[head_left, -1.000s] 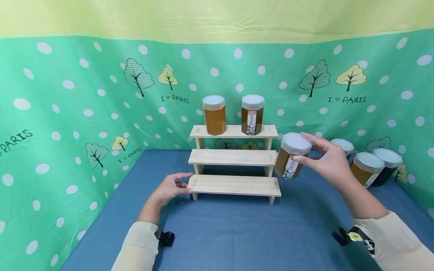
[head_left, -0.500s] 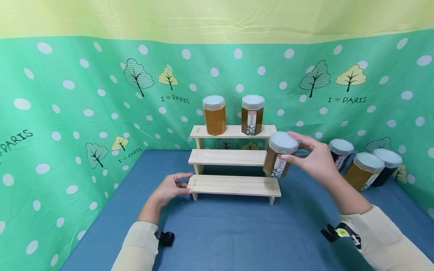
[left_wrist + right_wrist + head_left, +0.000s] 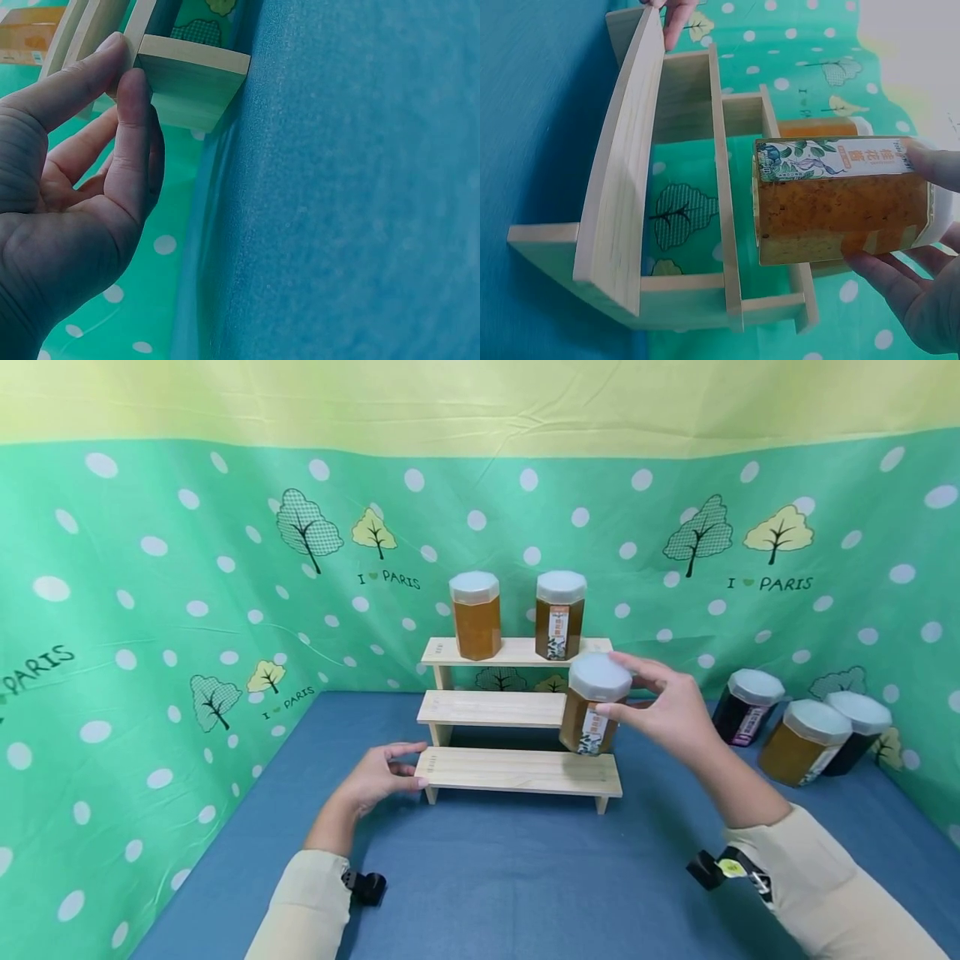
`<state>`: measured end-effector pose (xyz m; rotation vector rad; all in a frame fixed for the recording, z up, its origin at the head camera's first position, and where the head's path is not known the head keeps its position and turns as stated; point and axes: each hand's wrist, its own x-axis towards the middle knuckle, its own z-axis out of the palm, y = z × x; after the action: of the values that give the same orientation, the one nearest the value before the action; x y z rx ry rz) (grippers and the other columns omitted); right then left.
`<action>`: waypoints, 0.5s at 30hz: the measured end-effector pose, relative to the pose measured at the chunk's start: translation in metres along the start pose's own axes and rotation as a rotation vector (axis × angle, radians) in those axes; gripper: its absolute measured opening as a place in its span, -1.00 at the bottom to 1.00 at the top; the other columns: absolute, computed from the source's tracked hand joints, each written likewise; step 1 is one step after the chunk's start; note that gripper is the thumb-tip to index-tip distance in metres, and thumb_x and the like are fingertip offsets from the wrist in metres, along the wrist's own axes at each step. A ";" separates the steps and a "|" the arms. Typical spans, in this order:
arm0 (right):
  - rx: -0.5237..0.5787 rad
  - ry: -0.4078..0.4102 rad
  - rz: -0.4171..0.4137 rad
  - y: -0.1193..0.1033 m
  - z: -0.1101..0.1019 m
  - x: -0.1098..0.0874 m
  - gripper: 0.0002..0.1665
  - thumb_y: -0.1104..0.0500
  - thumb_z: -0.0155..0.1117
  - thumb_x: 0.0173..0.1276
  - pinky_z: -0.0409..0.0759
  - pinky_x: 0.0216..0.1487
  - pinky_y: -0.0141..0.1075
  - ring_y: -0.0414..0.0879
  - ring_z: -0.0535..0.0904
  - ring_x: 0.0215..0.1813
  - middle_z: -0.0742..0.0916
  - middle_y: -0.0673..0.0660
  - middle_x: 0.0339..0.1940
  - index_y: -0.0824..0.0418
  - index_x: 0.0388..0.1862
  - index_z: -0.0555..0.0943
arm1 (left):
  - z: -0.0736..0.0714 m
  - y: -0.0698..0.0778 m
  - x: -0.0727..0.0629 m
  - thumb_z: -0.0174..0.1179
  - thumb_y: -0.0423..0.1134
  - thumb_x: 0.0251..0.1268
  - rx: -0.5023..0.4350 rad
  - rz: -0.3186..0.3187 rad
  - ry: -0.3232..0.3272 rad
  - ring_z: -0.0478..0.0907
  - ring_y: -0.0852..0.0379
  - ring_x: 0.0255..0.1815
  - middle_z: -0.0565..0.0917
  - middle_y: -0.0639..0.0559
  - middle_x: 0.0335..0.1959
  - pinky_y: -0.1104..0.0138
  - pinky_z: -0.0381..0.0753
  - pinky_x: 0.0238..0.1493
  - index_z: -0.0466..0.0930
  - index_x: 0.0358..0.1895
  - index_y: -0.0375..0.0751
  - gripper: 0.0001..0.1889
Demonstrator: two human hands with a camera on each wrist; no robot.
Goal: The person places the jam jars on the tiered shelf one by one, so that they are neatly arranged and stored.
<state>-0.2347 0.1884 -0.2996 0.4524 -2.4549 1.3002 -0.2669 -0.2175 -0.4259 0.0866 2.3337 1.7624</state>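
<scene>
My right hand (image 3: 671,706) grips a honey jar (image 3: 579,720) by its white lid and upper side, thumb in front. The jar is eight-sided, amber-brown, with a white and orange label, and tilts slightly in the air over the right part of a three-step wooden rack (image 3: 517,770). In the right wrist view the held jar (image 3: 832,214) partly hides another jar behind it. With thumb and fingers my left hand (image 3: 378,778) pinches the left end of the rack's lowest step; the left wrist view shows its fingertips (image 3: 133,86) at the board's edge.
On the top step stand a plain amber jar (image 3: 477,622) and a labelled brown jar (image 3: 558,622). At the right of the blue cloth (image 3: 480,877) are a dark jar (image 3: 742,714), an amber jar (image 3: 798,747) and another dark jar (image 3: 855,735). A green printed curtain (image 3: 225,527) hangs behind.
My right hand has carried the jar leftward, from beside the rack to over its right part, uncovering the dark jar at right. The left hand has stayed at the lowest step.
</scene>
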 end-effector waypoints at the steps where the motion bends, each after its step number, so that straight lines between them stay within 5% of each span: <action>1: 0.002 -0.004 -0.001 -0.001 0.001 0.001 -0.16 0.03 0.54 0.14 0.67 -0.16 -0.36 0.13 0.54 0.09 0.53 0.23 0.30 0.14 0.39 0.45 | 0.000 0.000 0.000 0.44 -0.52 0.00 -0.001 0.000 0.000 0.65 0.01 -0.23 0.62 -0.23 -0.05 0.08 0.70 -0.17 0.45 0.32 -0.31 -0.30; 15: 0.073 -0.037 -0.081 -0.017 0.020 0.013 -0.19 0.14 0.56 0.12 0.69 -0.13 -0.15 0.12 0.55 0.05 0.55 0.23 0.29 0.22 0.36 0.47 | 0.001 0.002 0.000 0.45 -0.51 -0.01 0.006 -0.017 0.005 0.64 0.02 -0.23 0.63 -0.22 -0.07 0.09 0.69 -0.16 0.46 0.32 -0.30 -0.29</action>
<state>-0.2417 0.1610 -0.2919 0.5931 -2.3982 1.3635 -0.2673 -0.2160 -0.4247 0.0634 2.3366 1.7494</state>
